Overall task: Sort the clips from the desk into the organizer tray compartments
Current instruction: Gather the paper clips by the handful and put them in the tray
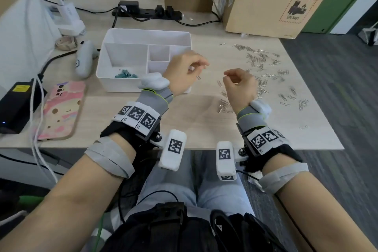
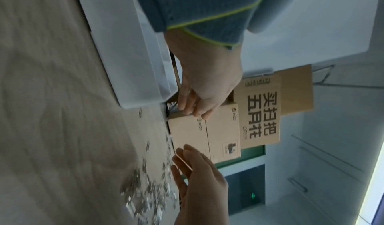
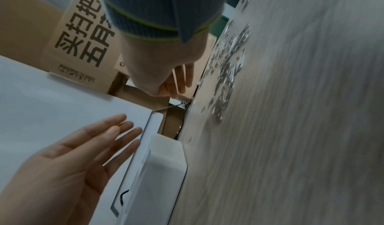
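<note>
Pale wood is showing all over the top of the desk (image 1: 194,120), and lots of small shiny silver paper clips (image 1: 263,61) are lying spread out on its right side. Some more of them are sitting in a little heap (image 1: 224,106) just beside the right wrist. One silver clip (image 1: 198,77) is lying alone between the two hands.

On the left of the clips, a white plastic organizer tray with several compartments (image 1: 114,84) is standing on the desk. A few small teal clips (image 1: 124,74) are lying in its big front left compartment.

The left hand (image 1: 184,71) is hanging over the tray's right end. Its fingers (image 1: 201,61) are loosely bent and holding nothing. The right hand (image 1: 240,86) is hanging over the silver clips. Its fingers are bent too, with the thumb and first finger close together, but I cannot tell if a clip is pinched there.

A phone in a pink cartoon case (image 1: 63,108) is lying left of the tray. Brown cardboard boxes (image 1: 266,8) are standing at the back of the desk.
</note>
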Demonstrator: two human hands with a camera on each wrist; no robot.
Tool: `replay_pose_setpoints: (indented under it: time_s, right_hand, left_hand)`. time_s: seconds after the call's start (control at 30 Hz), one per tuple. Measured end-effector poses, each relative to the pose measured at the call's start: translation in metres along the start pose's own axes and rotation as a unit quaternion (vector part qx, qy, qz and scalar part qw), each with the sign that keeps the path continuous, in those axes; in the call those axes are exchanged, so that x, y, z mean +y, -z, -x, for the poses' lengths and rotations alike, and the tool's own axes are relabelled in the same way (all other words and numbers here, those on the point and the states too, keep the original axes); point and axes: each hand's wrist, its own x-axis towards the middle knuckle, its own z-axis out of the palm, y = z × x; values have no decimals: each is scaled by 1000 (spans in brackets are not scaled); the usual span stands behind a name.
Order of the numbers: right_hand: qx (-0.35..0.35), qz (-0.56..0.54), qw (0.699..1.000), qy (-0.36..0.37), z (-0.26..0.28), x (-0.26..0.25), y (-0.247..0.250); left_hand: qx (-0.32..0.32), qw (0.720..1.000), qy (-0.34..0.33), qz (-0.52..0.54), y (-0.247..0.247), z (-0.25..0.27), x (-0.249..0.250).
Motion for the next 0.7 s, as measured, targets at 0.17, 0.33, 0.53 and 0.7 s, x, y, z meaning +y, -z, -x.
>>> replay_pose_setpoints:
  time_s: [0.17, 0.33, 0.53, 0.7]
  right_hand:
    - [-4, 79, 995, -61, 1, 25, 44]
    - [-68, 135, 983, -104, 4, 45, 66]
    - [-140, 218, 961, -91, 2, 59, 82]
    - [-147, 255, 953, -78, 0, 63, 80]
  left_hand:
    - [-147, 986, 37, -65, -49, -4, 16]
    - [-197, 957, 129, -170, -77, -14, 6]
    - [-162, 934, 209, -241, -104, -24, -8]
    - [-195, 946, 170, -194, -111, -25, -5]
